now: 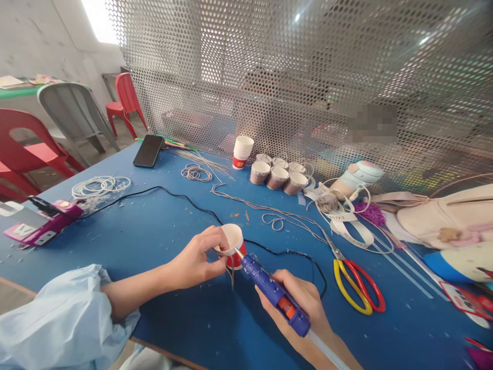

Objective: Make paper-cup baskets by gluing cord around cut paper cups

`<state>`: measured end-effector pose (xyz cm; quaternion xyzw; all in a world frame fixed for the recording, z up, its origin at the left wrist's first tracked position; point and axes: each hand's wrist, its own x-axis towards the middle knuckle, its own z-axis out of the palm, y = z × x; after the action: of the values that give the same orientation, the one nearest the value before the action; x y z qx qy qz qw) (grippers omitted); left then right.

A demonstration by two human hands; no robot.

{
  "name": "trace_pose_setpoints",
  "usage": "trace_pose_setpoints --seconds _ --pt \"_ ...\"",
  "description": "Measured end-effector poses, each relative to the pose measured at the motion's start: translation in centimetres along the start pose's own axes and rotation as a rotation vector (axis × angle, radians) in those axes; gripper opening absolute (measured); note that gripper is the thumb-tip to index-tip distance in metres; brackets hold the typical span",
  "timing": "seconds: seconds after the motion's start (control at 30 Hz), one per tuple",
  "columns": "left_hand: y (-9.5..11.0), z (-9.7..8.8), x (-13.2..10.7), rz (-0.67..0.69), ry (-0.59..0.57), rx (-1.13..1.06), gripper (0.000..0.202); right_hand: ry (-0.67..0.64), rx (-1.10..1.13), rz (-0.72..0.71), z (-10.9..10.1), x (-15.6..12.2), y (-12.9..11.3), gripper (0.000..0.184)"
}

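In the head view, my left hand [202,254] pinches the rim of a red and white paper cup [233,236], tilted slightly above the blue table. A short piece of grey cord [231,277] hangs down beside the cup, close to my left fingertips. My right hand [295,303] is wrapped round a blue hot glue gun [265,282]. The nozzle of the gun meets the cup near its rim; whether it touches cannot be made out. A clear glue stick [327,349] sticks out of the gun's back end.
Scissors [356,285] with red and yellow handles lie to the right. Farther back stand several cord-wrapped cups [277,176] and a cup stack [243,149]. A phone [148,150], a purple power strip [46,223], a black cable [181,194] and loose cord [265,208] also lie on the table.
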<state>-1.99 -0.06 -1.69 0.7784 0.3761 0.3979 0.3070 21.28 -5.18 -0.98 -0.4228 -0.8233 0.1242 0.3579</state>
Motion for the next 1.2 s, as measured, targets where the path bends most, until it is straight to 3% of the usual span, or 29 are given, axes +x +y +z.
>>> trace_pose_setpoints --seconds 0.17,0.5,0.73,0.93,1.2 --pt "0.14 0.07 0.07 0.017 -0.004 -0.029 0.015 -0.004 0.001 -0.054 0.34 -0.20 -0.20 0.013" --pt "0.29 -0.19 0.15 -0.068 -0.047 -0.033 0.013 0.021 0.049 0.150 -0.32 0.10 -0.66 0.019" --pt "0.14 -0.02 0.19 -0.049 -0.035 -0.027 0.014 -0.010 0.012 0.012 0.19 -0.15 -0.56 0.013" --pt "0.14 -0.05 0.17 -0.032 -0.027 -0.016 0.013 0.019 -0.011 0.062 0.07 -0.09 -0.63 0.016" --pt "0.00 0.14 0.08 0.012 0.002 0.013 0.014 0.027 -0.016 0.006 0.11 0.06 -0.63 0.015"
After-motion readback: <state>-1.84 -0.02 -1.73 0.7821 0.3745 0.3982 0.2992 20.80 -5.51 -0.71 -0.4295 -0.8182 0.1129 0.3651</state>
